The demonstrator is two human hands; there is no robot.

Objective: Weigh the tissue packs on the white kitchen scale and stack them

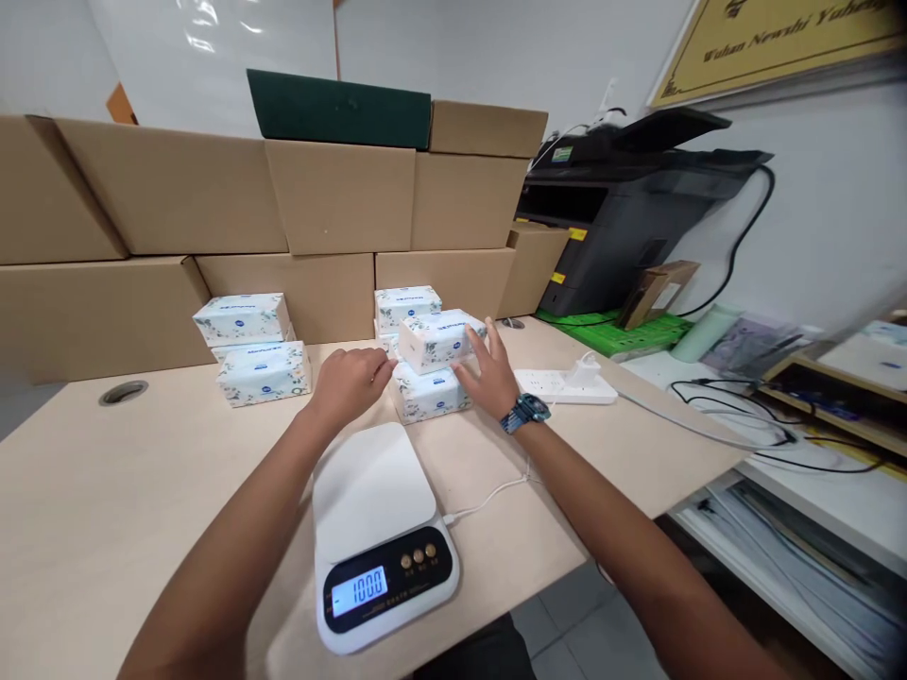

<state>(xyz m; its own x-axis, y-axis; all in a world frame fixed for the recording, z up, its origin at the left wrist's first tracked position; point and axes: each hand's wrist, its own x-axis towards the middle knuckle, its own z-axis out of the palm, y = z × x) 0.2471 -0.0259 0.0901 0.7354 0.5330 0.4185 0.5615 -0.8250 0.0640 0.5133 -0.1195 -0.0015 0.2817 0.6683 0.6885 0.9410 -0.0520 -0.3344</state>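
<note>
Two tissue packs lie stacked beyond the scale: an upper tissue pack (432, 340) set on a lower tissue pack (429, 395). My right hand (490, 370), with a watch at the wrist, has its fingers spread along the right side of the upper pack and appears to touch it. Curled closed, my left hand (352, 382) is just left of these packs; nothing shows in it, though its palm is hidden. Between my forearms sits a white kitchen scale (375, 491) with a bare platform and a lit display (359, 591) reading 100.0 after a minus sign.
More tissue packs (264, 373) are piled at the left, others (407, 307) behind the right stack. Cardboard boxes (340, 293) wall off the back. A power strip (563, 385) lies at right; a white cable (496, 493) runs from the scale. A printer (624, 217) stands beyond.
</note>
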